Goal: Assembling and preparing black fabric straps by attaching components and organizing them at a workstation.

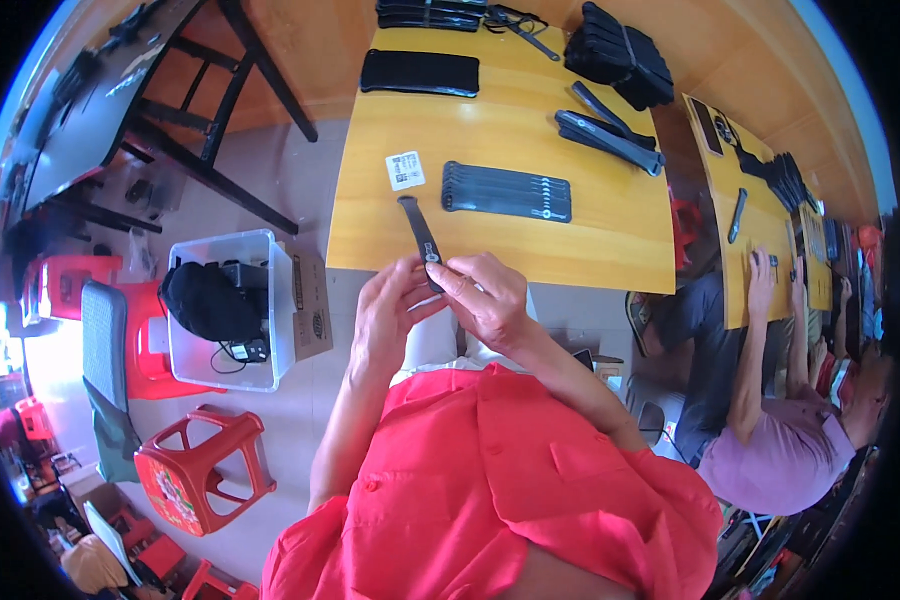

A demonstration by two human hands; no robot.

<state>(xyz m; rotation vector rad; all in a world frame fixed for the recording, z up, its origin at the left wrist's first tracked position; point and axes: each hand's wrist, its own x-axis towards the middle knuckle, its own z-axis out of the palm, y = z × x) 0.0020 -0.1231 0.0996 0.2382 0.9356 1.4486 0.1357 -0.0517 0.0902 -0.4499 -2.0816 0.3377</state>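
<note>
Black strap (418, 224) pinched by both hands (488, 298), yellow table (615, 248) ahead, aligned dark straps (500, 192) lying on it.

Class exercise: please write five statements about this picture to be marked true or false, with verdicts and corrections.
1. The person's left grip and right grip are on the same dark strap. True.
2. The white card lies to the right of the row of flat straps. False: it lies to the left of it.
3. The wearer's shirt is red. True.
4. The clear bin has nothing in it. False: black things are inside.
5. The yellow table in front of the wearer has more than one pile of dark items on it. True.
</note>
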